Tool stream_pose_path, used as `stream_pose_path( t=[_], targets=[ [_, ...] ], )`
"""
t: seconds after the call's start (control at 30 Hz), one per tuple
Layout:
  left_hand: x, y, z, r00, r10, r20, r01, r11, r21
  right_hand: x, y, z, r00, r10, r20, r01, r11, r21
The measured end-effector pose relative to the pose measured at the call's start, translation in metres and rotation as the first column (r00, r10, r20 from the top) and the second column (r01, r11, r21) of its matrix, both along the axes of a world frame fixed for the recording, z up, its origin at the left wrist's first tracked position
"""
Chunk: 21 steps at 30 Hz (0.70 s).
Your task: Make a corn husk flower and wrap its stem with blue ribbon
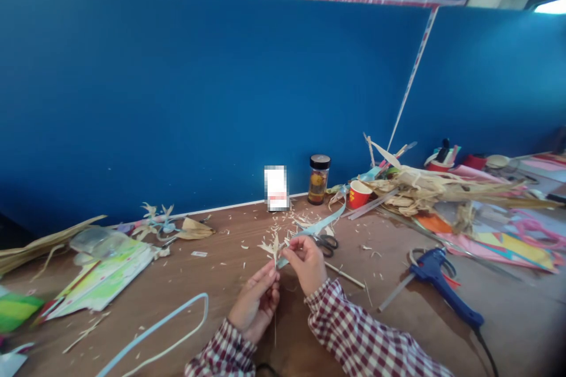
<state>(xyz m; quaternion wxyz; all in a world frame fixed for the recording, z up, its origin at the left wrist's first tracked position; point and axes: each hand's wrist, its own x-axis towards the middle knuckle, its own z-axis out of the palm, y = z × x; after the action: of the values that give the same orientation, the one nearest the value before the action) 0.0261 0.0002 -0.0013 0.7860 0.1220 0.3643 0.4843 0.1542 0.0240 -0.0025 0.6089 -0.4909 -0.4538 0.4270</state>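
Sleeves [358, 327] nearest, left hand [256, 301] pinches flower [274, 245], right hand [311, 264] grips strip [325, 224], apparently wrapping; next needs taut turns.

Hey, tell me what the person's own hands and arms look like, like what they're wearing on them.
The left hand and right hand are both bare, with no gloves. The left sleeve and right sleeve are long, in a dark maroon and white check, with the right cuff gathered at the wrist.
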Motion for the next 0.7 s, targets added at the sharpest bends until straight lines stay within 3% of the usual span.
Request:
stream_pose_path(
  t=[0.23, 0.5, 0.7],
  targets=[
    [-0.002, 0.003, 0.0, 0.994, 0.104, -0.022, -0.104, 0.995, -0.003, -0.005, -0.003, -0.002, 0.995, 0.099, -0.034, -0.099, 0.995, 0.0],
    [0.0, -0.001, 0.003, 0.986, 0.143, -0.083, -0.131, 0.982, 0.133, -0.005, -0.002, -0.004, 0.997, -0.07, -0.008, 0.07, 0.997, -0.029],
    [0.002, 0.001, 0.002, 0.976, 0.175, -0.133, -0.15, 0.972, 0.181, -0.014, -0.011, -0.001, 0.999, -0.024, 0.038, 0.025, 0.999, -0.027]
  ],
)
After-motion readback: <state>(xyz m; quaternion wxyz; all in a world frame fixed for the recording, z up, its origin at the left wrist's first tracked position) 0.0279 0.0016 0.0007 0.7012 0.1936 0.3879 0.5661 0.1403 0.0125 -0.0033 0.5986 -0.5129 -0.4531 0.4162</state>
